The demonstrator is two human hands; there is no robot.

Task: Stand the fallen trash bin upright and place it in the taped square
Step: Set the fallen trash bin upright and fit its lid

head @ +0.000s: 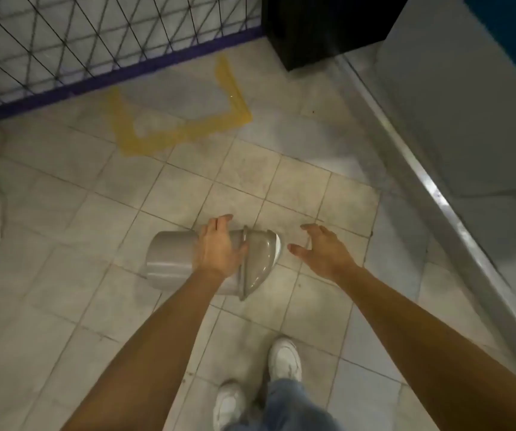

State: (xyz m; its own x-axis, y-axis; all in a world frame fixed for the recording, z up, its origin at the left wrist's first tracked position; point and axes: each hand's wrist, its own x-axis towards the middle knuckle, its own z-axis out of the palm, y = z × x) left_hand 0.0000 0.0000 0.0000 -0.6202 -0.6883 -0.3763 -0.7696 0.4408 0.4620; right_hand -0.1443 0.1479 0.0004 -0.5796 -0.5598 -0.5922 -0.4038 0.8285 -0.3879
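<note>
Lying on its side on the tiled floor [101,306], the grey trash bin [169,259] points its domed lid [261,262] toward the right, with its closed base facing left. The left hand [217,251] rests on the bin's body just beside the lid rim, fingers draped over the far side and thumb on the near side, gripping it. The right hand [323,251] hangs open just beside the lid, fingers spread, not touching it. Farther off, well apart from the bin, the yellow taped square [185,132] is marked on the floor against a purple baseboard [119,73] under a wire mesh fence [63,35]. A black box [318,26] stands to the right of the square, near the floor's far edge. White shoes [284,359] and jeans show at the near edge.
</note>
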